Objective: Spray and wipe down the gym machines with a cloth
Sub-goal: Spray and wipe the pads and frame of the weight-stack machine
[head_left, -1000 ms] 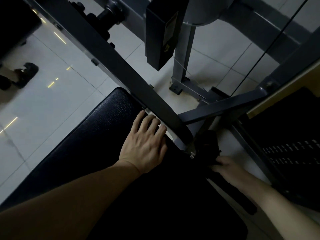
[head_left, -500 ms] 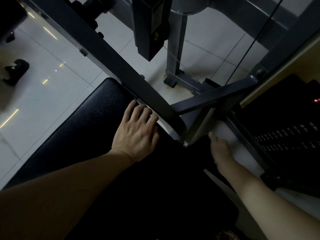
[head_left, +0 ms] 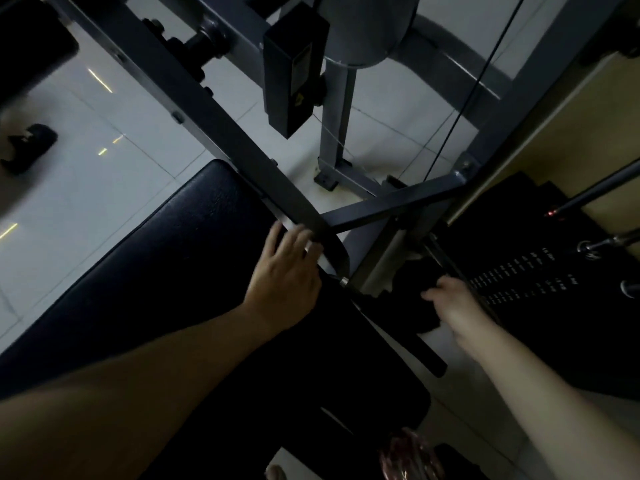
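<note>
Leans the left hand (head_left: 284, 275) flat on the far corner of the padded seat (head_left: 166, 258), fingers straight and slightly spread, tips touching the slanted steel beam (head_left: 214, 133) that runs along the pad's edge. Grips nothing with it.

Bunches a dark cloth (head_left: 415, 306) in the right hand (head_left: 453, 303), fingers curled into the soft, crumpled fabric. Keeps it against the machine's frame just right of the seat, below the joint where a square-section crossbar (head_left: 391, 206) meets the beam. Hard to read the cloth's folds, black on black in the dim light.

Seat: black grained vinyl, thick, rounded at the corner, faint sheen along its rim. Beam and crossbar: grey painted metal, flat-sided, dotted with bolt heads.

Right of the cloth hand, a weight stack (head_left: 540, 271): black slabs marked with rows of small white numerals. Above, a boxy black block (head_left: 294, 74) with a label on one face, and a thin taut cable (head_left: 478, 84) beside it. Beneath everything, glossy pale floor tiles (head_left: 86, 188) streaked with bright reflections.
</note>
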Demonstrator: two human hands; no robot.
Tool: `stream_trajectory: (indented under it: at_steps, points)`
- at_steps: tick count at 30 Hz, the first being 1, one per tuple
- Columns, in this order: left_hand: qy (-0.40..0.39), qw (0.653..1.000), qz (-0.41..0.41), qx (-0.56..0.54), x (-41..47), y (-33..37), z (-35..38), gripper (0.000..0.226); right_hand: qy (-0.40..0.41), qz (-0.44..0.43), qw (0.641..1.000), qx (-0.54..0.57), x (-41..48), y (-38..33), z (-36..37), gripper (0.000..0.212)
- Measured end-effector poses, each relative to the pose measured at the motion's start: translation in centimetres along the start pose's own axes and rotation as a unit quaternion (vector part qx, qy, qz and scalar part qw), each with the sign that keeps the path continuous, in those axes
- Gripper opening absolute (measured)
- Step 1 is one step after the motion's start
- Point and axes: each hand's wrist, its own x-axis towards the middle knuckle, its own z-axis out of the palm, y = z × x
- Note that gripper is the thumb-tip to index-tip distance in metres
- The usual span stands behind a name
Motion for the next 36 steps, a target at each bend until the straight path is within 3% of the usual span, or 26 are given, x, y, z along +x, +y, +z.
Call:
stream_trajectory:
  at_steps: [5, 7, 9, 13, 15, 18, 24, 30, 32, 36]
  points:
    - [-0.016, 0.999, 0.015, 0.026, -1.2, 2.3, 2.6, 0.045, -0.077, 0.068, 0.991, -0.085, -0.3, 3.9, 0.1, 0.02]
    - [-0.023, 0.999, 0.008, 0.033, -1.3, 2.3, 2.6, 0.044, -0.116, 0.042, 0.984, -0.128, 0.2, 5.2, 0.4, 0.027]
    - [-0.019, 0.999, 0.007, 0.032, -1.0, 2.3, 2.5, 0.043, -0.157, -0.01, 0.966, -0.207, 0.7, 5.4, 0.8, 0.021]
    - [-0.009, 1.0, 0.005, 0.026, -1.0, 2.3, 2.6, 0.04, -0.215, -0.063, 0.919, -0.325, 1.9, 5.1, 1.1, 0.046]
    - [-0.007, 1.0, 0.004, 0.028, -0.9, 2.2, 2.8, 0.039, -0.18, -0.093, 0.926, -0.318, 2.5, 4.1, 1.3, 0.043]
    - [-0.005, 1.0, 0.002, 0.023, -0.9, 2.2, 2.9, 0.038, -0.11, -0.13, 0.965, -0.197, 2.8, 2.5, 2.8, 0.03]
    - [-0.015, 0.999, -0.002, 0.031, -0.9, 2.3, 2.7, 0.041, -0.188, -0.039, 0.981, -0.006, 2.7, 0.2, 4.0, 0.037]
    - [-0.028, 0.999, -0.005, 0.043, -0.9, 2.5, 2.6, 0.043, -0.188, -0.131, 0.967, -0.112, 4.0, 2.9, 4.6, 0.012]
    - [-0.028, 0.999, -0.006, 0.044, -0.9, 2.6, 2.5, 0.044, -0.197, -0.143, 0.962, -0.122, 4.0, 3.3, 3.5, 0.018]
    - [-0.019, 0.999, -0.008, 0.036, -0.9, 2.6, 2.4, 0.044, -0.177, -0.077, 0.97, -0.145, 3.5, 5.6, -0.2, 0.013]
